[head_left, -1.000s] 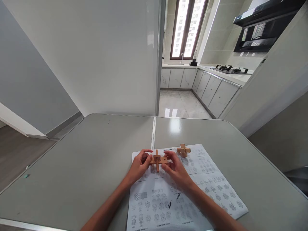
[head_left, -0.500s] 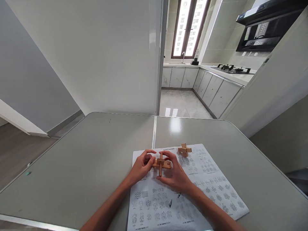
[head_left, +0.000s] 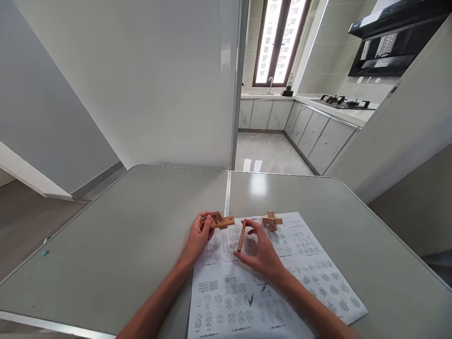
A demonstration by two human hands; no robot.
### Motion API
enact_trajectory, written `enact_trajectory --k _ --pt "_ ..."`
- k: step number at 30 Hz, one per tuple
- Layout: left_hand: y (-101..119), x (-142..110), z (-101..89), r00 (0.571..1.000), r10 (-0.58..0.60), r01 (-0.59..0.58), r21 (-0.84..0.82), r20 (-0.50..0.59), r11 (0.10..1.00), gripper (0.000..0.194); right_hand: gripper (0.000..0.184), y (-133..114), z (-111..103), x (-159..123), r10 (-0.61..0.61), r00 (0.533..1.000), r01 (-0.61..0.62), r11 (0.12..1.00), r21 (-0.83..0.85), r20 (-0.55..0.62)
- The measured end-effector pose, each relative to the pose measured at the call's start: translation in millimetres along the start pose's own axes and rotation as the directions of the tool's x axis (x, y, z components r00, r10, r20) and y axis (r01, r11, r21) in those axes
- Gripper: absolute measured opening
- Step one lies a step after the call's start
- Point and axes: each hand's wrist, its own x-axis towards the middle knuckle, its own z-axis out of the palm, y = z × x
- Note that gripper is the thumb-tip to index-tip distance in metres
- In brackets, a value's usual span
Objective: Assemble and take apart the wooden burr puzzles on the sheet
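Observation:
Two wooden puzzle pieces [head_left: 223, 221] are pinched between the thumb and fingers of my left hand [head_left: 198, 235]; the lower one bears a dark "2" at its right end. Between the thumb and index finger of my right hand [head_left: 263, 256] a slim wooden puzzle stick [head_left: 241, 237] is held by its ends, slightly tilted. A gap separates the stick from the pieces on the left. Both hands hover over a large printed instruction sheet [head_left: 226, 287] covered with small diagrams. Behind my right hand, a wooden puzzle assembly [head_left: 271, 221] of crossed blocks rests near the sheet's top edge.
The grey table [head_left: 116, 245] has a seam down its middle and cut-off far corners. A tiny green bit [head_left: 44, 253] lies near its left edge. Past the table stand a white wall panel [head_left: 141, 84] and a kitchen with cabinets [head_left: 326, 141] and a gas stove [head_left: 344, 102].
The upright stick has come out of the crossed pieces and is in my right hand alone. My left hand has moved up and left with the other pieces.

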Motion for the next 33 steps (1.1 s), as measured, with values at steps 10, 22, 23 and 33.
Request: enact_trajectory --k 10,22,23,33 --pt "-2 1 -0.4 1.0 -0.024 0.024 -0.032 -0.017 0.999 0.048 0.084 -9 4 -1 -0.085 0.986 0.112 0.976 -0.186 0.144" --pt "-5 -4 6.1 0.999 0.035 -0.035 0.016 0.031 0.999 0.048 0.068 -5 7 -3 -0.209 0.963 0.253 0.918 -0.304 0.171" --pt "-7 -3 6.0 0.998 0.043 -0.044 0.035 0.038 0.998 0.047 0.064 -6 7 -3 -0.209 0.967 0.245 0.925 -0.292 0.148" --pt "-18 -18 4.3 0.847 0.512 -0.502 0.536 0.144 0.679 0.015 0.057 -26 -6 6 0.283 0.907 -0.41 0.762 0.502 0.311"
